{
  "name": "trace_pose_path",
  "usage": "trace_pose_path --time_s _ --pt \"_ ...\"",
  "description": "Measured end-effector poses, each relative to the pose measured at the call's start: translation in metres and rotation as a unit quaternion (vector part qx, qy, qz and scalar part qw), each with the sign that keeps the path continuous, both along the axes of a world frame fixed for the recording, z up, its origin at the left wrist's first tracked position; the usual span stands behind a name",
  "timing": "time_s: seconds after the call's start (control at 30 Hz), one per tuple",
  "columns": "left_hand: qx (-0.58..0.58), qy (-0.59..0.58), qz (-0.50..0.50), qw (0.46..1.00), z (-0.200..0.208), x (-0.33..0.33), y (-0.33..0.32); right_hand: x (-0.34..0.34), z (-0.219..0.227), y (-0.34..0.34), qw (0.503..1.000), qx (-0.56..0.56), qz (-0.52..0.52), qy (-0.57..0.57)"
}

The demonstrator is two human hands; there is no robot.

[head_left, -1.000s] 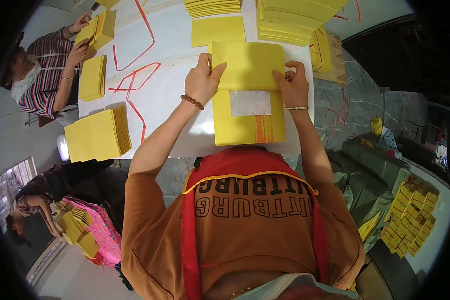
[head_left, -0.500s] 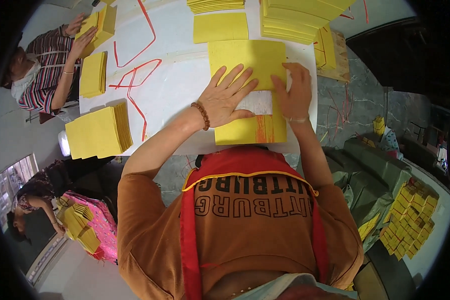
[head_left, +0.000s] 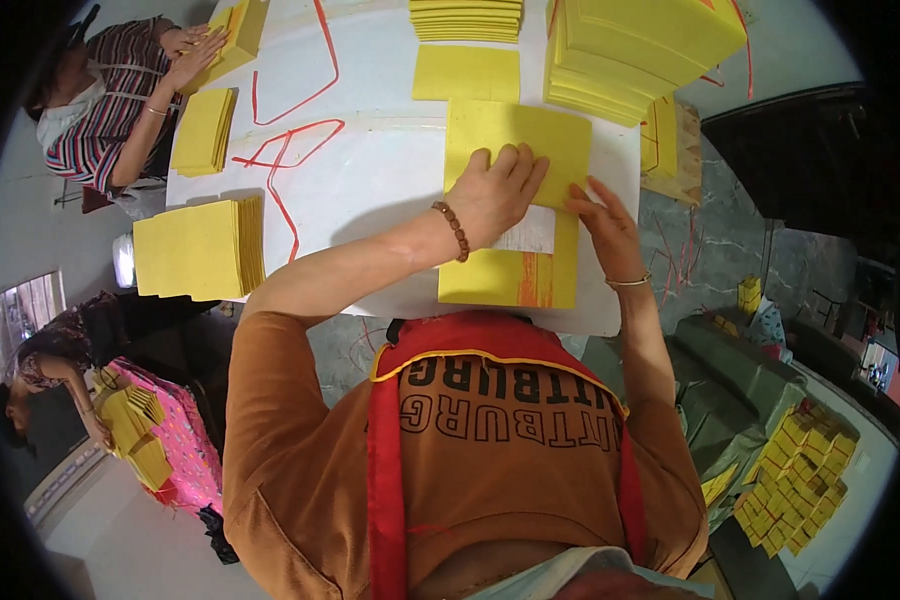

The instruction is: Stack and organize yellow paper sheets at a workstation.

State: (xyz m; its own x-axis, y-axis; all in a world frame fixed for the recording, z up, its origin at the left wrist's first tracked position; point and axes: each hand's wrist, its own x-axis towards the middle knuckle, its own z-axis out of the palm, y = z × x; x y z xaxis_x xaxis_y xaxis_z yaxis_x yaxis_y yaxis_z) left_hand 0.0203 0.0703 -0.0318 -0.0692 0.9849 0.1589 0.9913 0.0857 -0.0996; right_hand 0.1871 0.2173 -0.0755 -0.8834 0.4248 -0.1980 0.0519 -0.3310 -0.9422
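A yellow paper sheet (head_left: 515,125) lies at the table's near edge in front of me. Its lower part bears a whitish rectangle (head_left: 532,237) and orange-red streaks (head_left: 535,280). My left hand (head_left: 498,195), with a brown bead bracelet at the wrist, rests on the sheet's middle with its fingers curled under. The fingertips are hidden, so I cannot tell if they pinch anything. At the sheet's right edge is my right hand (head_left: 608,230), its fingers apart and the tips close to or touching the paper.
A smaller yellow piece (head_left: 467,73) and yellow stacks (head_left: 465,20) lie beyond the sheet. A tall yellow stack (head_left: 635,50) stands far right. More stacks (head_left: 200,250) and red strips (head_left: 290,145) are at left, where a person in stripes (head_left: 120,100) handles yellow paper.
My left hand has gone from flat with spread fingers to curled, and has moved right over the sheet. My right hand has shifted lower along the sheet's right edge. The whole view has tilted slightly.
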Motion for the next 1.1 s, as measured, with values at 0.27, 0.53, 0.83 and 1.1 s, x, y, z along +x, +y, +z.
trace_pose_path --time_s 0.27,0.53,0.83,1.1 --pt "0.267 -0.165 0.013 0.949 0.016 -0.111 -0.001 0.013 -0.017 -0.007 0.987 0.063 -0.104 0.108" --pt "0.146 -0.095 0.035 0.984 -0.104 -0.164 0.053 0.012 -0.016 -0.012 0.994 0.086 -0.062 0.03" --pt "-0.028 -0.1 0.108 0.989 -0.156 -0.164 0.056 0.007 -0.003 -0.017 0.988 0.15 -0.042 0.001" --pt "0.091 0.032 -0.133 0.986 -0.064 -0.167 0.051 0.001 0.023 -0.02 0.838 0.539 0.08 -0.003"
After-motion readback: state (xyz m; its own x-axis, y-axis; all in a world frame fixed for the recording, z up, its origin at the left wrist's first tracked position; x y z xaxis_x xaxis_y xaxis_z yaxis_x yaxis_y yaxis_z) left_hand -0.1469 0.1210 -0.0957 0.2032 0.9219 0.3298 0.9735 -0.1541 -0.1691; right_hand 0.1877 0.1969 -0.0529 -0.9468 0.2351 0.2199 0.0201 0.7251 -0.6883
